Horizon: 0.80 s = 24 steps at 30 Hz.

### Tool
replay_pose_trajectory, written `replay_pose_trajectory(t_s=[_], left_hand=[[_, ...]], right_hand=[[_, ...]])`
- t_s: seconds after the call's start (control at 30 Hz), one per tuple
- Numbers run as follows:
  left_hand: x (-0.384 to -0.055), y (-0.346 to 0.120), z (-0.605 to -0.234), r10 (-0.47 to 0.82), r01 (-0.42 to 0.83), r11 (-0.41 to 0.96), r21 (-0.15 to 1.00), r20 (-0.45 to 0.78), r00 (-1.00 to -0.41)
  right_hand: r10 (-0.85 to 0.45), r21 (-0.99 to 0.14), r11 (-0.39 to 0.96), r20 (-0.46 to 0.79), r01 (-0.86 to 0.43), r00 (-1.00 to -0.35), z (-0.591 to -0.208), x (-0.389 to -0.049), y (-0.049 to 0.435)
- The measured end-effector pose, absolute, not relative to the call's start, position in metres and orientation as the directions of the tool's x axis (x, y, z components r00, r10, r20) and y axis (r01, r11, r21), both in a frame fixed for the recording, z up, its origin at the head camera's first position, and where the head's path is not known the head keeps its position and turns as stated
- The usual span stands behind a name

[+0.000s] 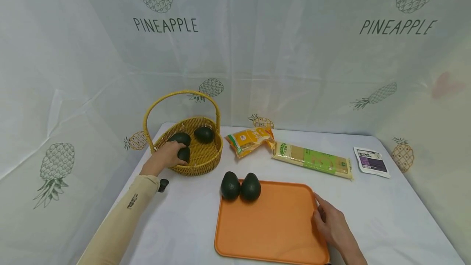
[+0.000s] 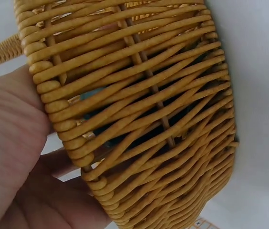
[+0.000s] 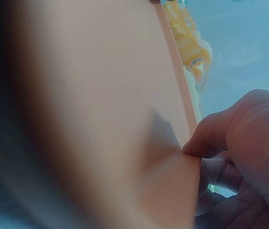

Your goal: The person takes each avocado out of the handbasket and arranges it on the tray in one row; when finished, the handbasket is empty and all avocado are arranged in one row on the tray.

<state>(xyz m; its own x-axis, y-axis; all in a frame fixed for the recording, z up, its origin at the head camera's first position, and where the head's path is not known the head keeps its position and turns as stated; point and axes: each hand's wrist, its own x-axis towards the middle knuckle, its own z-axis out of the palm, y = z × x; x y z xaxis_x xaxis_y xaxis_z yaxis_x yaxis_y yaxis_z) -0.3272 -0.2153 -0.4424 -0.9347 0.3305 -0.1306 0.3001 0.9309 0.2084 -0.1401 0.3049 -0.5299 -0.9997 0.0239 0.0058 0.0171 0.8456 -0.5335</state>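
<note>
Pineapple pictures cover the pale curtain [image 1: 257, 52] behind the white table [image 1: 390, 220]. We see two dark green avocados [image 1: 230, 186] side by side at the far left corner of the orange tray [image 1: 270, 224]. Three more are in the yellow wicker basket [image 1: 202, 169], so we think two are done and three are left. The left hand [image 1: 167, 156] reaches over the basket's side, its fingers and thumb curled round the held avocado [image 1: 184, 155]. The basket hides the fingertips from the left wrist view. The right hand [image 1: 334, 222] pinches the tray's right edge. Two loose avocados [image 1: 204, 134] lie near the held one. The basket's side stands between it and the tray, and a tall handle [image 1: 182, 92] loops above. Past the tray we see an orange food bag [image 1: 250, 140], a green noodle pack [image 1: 312, 160] and a white and purple packet [image 1: 371, 162].
</note>
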Motion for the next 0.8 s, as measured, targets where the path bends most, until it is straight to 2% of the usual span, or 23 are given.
replay_pose_trajectory(t_s=[0.17,0.4,0.8], left_hand=[[-0.3277,-0.2166,-0.4446,0.317,0.273,0.929,0.250,-0.155,-0.936],[-0.3265,-0.2173,-0.4438,0.318,0.274,0.925,0.264,-0.143,-0.937],[-0.3270,-0.2159,-0.4489,0.290,0.246,0.921,0.304,-0.110,-0.951]], right_hand=[[0.038,-0.540,0.840,-0.048,0.058,-0.998,-0.5285,-0.1416,0.3047],[0.045,-0.537,0.842,-0.035,0.057,-0.998,-0.5284,-0.1425,0.3038],[0.057,-0.533,0.841,-0.080,0.091,-0.995,-0.5272,-0.1431,0.3030]])
